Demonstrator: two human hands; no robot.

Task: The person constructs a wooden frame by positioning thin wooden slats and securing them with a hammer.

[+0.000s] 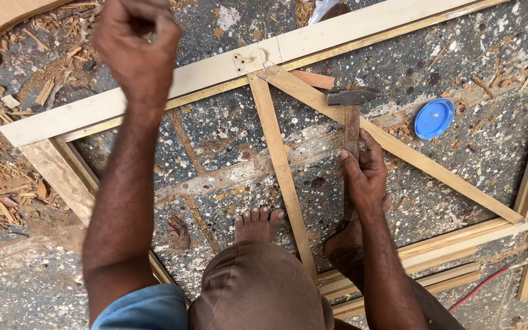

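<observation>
Right hand [365, 174] grip wrapped around hammer [351, 116] handle above wooden frame [215, 70]; left hand [137, 46] raised, fingers curled closed, contents unclear.

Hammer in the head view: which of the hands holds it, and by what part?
The right hand grips the hammer low on its wooden handle, head up. The left hand is raised, fingers curled; whether it holds anything cannot be told.
</observation>
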